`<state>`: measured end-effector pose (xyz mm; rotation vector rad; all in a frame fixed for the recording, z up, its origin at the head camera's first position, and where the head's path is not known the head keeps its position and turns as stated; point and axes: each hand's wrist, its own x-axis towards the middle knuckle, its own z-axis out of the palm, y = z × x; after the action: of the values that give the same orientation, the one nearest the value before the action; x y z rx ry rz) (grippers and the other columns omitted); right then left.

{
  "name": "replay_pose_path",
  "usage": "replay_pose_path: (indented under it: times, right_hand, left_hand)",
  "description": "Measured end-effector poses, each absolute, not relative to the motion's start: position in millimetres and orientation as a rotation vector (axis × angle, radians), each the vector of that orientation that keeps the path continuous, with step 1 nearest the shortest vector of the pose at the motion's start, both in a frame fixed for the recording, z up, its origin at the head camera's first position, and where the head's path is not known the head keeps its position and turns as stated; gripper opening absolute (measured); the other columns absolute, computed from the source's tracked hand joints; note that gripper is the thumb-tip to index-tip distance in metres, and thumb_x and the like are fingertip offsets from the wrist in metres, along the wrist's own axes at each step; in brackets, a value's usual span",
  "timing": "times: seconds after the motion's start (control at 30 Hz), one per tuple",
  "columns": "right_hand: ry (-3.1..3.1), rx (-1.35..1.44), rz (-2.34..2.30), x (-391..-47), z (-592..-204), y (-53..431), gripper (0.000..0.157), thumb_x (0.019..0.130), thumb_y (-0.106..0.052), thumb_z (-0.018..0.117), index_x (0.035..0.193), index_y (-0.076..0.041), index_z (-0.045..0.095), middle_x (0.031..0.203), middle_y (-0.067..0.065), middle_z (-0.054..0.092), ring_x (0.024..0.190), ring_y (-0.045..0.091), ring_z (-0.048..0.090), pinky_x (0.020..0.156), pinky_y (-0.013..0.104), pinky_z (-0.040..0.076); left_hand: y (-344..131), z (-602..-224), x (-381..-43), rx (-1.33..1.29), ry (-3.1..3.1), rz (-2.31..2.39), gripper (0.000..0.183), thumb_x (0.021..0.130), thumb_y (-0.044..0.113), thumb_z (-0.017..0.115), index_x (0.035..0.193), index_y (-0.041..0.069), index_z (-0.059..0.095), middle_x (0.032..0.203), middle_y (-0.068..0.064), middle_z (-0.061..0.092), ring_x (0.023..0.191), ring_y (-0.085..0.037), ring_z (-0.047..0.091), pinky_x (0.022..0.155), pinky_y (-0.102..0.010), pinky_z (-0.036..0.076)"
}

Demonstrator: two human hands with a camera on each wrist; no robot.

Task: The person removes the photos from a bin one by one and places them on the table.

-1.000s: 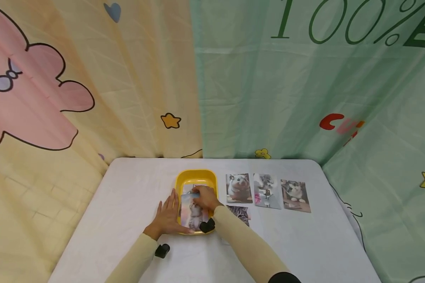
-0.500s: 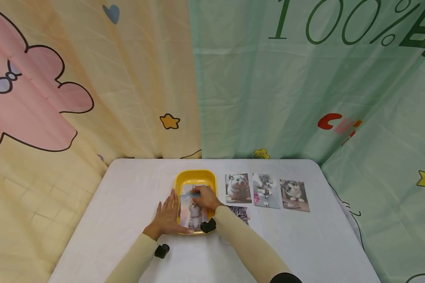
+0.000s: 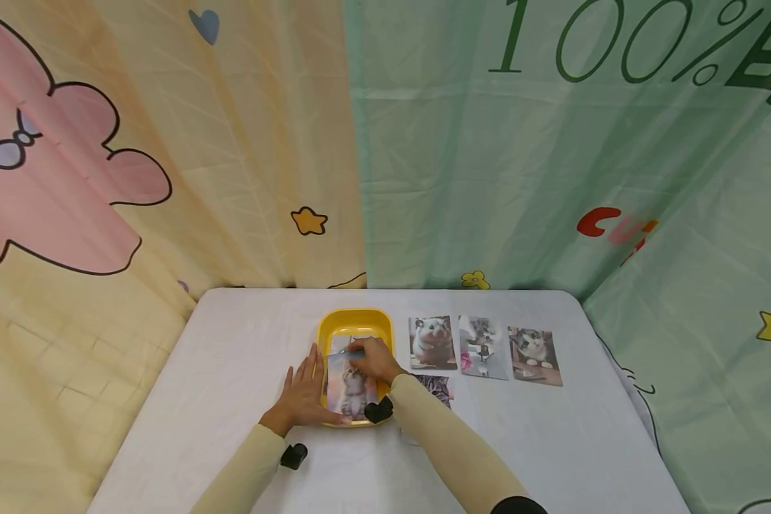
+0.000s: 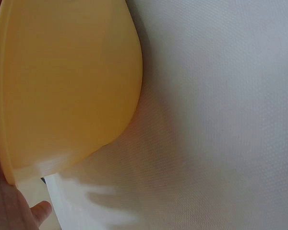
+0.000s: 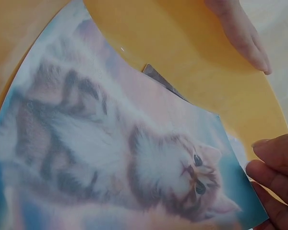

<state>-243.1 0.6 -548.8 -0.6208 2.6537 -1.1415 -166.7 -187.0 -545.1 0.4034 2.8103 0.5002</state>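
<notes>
In the head view a yellow tray [image 3: 355, 318] sits near the table's middle. A glossy photo card of a kitten [image 3: 352, 394] lies over it, a little curved in the right wrist view. My right hand [image 3: 375, 360] pinches the card's far edge between thumb and fingers. Beneath that card, another card's dark corner [image 5: 158, 76] shows in the tray. My left hand [image 3: 303, 392], fingers straight and thumb spread, rests along the tray's left rim and near corner. The left wrist view shows the tray's outer wall [image 4: 67, 86] close up.
To the right of the tray lie a hamster card [image 3: 432, 343], a grey-white picture card [image 3: 484, 348] and a cat card [image 3: 536, 355] in a row. A striped-fur card [image 3: 435, 389] is partly under my right forearm. Printed curtains [image 3: 462, 178] stand behind the white table [image 3: 244, 335].
</notes>
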Motion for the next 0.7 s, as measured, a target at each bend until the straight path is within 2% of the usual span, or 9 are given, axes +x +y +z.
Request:
replay_pose_path:
  times: [0.7]
  right_hand:
    - [2.653, -0.552, -1.138, -245.6, -553.2, -1.4, 0.026, 0.088, -0.008, 0.068, 0.112, -0.001, 0.07, 0.11, 0.011, 0.07, 0.106, 0.026, 0.063, 0.092, 0.037, 0.051]
  left_hand:
    - [-186.1, -542.7, -165.9, 0.395, 2.823, 0.517, 0.147, 0.055, 0.073, 0.078, 0.15, -0.01, 0.002, 0.159, -0.023, -0.007, 0.143, -0.043, 0.013, 0.111, -0.064, 0.008]
